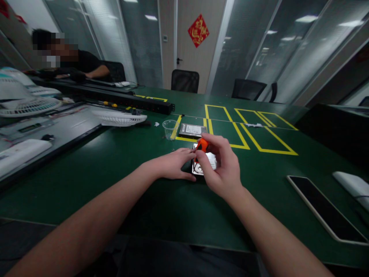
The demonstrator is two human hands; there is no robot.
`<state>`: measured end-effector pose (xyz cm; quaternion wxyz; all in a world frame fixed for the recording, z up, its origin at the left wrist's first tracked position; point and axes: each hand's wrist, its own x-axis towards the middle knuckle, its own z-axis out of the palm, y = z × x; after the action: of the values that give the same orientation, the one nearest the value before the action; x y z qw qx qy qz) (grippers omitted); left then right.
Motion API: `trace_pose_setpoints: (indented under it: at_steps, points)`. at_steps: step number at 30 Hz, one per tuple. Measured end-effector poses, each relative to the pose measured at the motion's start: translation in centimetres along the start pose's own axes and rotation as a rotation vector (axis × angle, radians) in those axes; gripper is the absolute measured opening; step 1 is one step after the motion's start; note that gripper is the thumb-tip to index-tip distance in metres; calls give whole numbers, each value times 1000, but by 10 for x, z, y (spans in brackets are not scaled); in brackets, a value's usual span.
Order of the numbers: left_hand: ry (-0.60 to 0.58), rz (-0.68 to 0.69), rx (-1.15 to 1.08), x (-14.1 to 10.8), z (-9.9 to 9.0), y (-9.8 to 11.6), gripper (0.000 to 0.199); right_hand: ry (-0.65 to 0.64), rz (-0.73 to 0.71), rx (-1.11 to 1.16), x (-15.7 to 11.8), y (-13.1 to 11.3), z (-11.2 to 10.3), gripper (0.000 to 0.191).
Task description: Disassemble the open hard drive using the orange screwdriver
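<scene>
A silver hard drive (198, 168) lies on the green table in front of me, partly covered by my hands. At its left side is my left hand (177, 163), thumb by the near edge and fingers toward the far edge, steadying it. My right hand (224, 163) is closed around the orange and black handle of a screwdriver (203, 145), held over the drive. The screwdriver's tip is hidden. Just beyond, a second hard drive (192, 130) with a white label lies flat. Left of that stands a clear plastic cup (170, 130).
Yellow tape (268, 151) marks rectangles across the table. A dark-screened tablet or phone (325, 207) lies at right, near a white device (351, 186). White fan parts (121, 117) and a long black bar (138, 99) occupy the left. A person (86, 63) sits far left.
</scene>
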<state>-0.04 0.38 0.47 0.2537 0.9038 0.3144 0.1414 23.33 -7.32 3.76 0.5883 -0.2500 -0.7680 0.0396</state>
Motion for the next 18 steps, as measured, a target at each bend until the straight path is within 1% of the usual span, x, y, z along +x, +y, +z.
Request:
trace_pose_setpoints:
  at_steps: [5, 12, 18]
  points:
    - [17, 13, 32, 0, 0, 0, 94, 14, -1, -30, 0, 2, 0, 42]
    - [-6, 6, 21, 1, -2, 5, 94, 23, 7, -41, -2, 4, 0, 40]
    - [8, 17, -9, 0, -1, 1, 95, 12, 14, -24, -1, 2, 0, 38]
